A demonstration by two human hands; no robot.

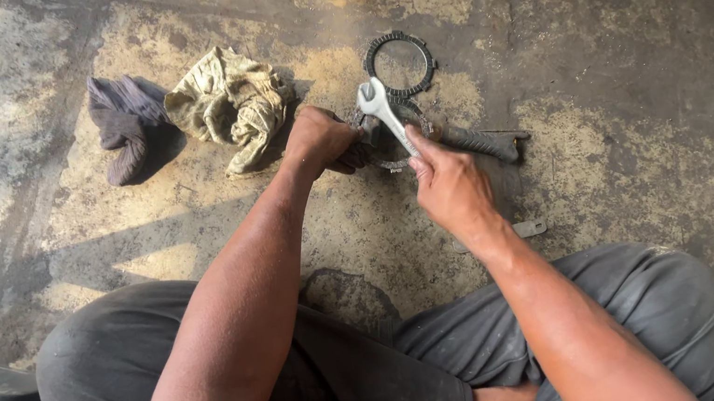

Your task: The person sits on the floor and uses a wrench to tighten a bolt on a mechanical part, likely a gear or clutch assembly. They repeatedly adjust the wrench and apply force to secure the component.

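Both arms reach forward: right hand [451, 184] fingers grip a wrench [386, 114], left hand [320, 140] clenches a round metal part [386, 141].

It looked like a repair workshop, with the work done on the ground. The concrete floor [632, 150] was stained dark with oil and grime. A toothed metal ring [399, 64], a spanner [385, 113] and two dirty rags [231, 104] lay on it.

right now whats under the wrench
Under the wrench, held in the right hand, sits a dark round metal part on the concrete floor. The left hand covers its left side, so its full shape cannot be seen.
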